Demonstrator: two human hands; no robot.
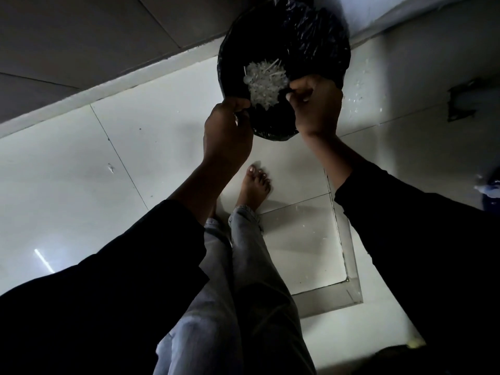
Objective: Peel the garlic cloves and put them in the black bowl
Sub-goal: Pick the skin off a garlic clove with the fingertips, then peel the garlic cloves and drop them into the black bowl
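both hands [228, 131] [316, 106] clenched, arms outstretched

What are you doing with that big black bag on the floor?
A person stands barefoot on the pale tiled floor and holds a black plastic bag open with both hands. The left hand grips the near edge on one side, the right hand grips it on the other. A heap of pale scraps, probably garlic peel, lies inside. No bowl is in view.

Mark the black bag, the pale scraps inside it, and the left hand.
black bag [311, 31]: head view, on its shiny far wall.
pale scraps [263, 82]: head view, middle of the pile.
left hand [227, 131]: head view, back of the hand.
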